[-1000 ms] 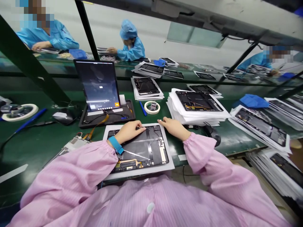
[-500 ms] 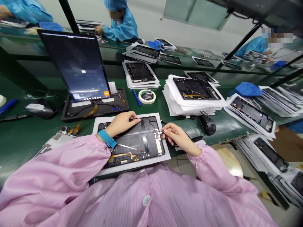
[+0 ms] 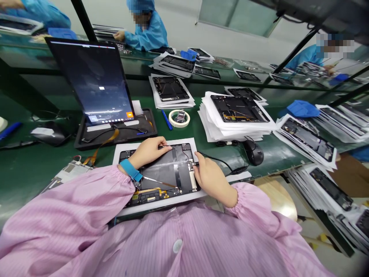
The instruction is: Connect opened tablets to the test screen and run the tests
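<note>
An opened tablet housing lies on white sheets in front of me, its black inside, orange flex cables and a small circuit board showing. My left hand, a blue band at its wrist, grips the housing's far edge, thumb along the rim and fingertips partly hidden. At the right edge my right hand pinches a small dark cable plug against the board's side. Its other fingers are curled out of sight. A black cable runs behind that hand.
A lit tablet screen stands in a black tray at left. Beyond my hands are a tape roll, a blue pen and stacked housings on paper. A mouse sits right. Co-workers in blue sit across the bench.
My right hand has turned and come closer over the housing's right edge, its fingers now nearer the board. The black cable shows more behind it. My left hand stays put.
</note>
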The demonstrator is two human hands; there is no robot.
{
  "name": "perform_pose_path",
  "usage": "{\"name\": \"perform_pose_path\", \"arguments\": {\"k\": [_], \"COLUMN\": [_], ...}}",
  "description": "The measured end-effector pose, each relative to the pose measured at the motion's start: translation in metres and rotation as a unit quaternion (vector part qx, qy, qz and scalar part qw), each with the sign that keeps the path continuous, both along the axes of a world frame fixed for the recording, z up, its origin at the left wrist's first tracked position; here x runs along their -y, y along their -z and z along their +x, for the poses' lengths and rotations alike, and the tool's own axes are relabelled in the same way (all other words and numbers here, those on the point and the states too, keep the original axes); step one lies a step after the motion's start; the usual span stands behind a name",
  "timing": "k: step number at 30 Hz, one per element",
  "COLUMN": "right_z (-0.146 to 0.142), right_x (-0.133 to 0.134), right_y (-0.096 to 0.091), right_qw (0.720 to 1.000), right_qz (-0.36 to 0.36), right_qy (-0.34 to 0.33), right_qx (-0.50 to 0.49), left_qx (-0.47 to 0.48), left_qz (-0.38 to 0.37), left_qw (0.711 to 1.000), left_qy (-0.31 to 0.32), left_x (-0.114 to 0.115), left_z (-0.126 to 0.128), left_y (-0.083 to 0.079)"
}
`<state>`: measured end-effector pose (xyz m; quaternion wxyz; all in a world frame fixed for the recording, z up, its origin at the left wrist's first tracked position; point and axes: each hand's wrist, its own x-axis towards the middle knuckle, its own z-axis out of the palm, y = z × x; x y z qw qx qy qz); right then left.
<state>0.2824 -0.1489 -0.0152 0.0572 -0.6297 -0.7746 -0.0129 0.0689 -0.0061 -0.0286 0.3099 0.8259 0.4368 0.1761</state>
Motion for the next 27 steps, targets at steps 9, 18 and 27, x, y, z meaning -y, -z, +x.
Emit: {"name": "perform_pose_path", "arguments": {"k": [9, 18, 27], "right_z": [0.008, 0.003, 0.044], "right_x": [0.001, -0.008, -0.049], "right_y": [0.008, 0.001, 0.052], "right_qw": [0.999, 0.999, 0.965], "right_qz": [-0.021, -0.026, 0.176], "right_qy": [-0.014, -0.022, -0.118], "right_qx": [-0.036, -0.011, -0.152], "left_qx": [-0.018, -0.022, -0.043], "left_qz": [0.004, 0.013, 0.031], "left_qw": [1.000, 1.000, 0.999], "left_qy": [0.008, 0.015, 0.012], "left_x": [0.002, -0.004, -0.015], "left_z": [-0.001, 0.002, 0.011], "left_y": [-0.001, 0.003, -0.003]}}
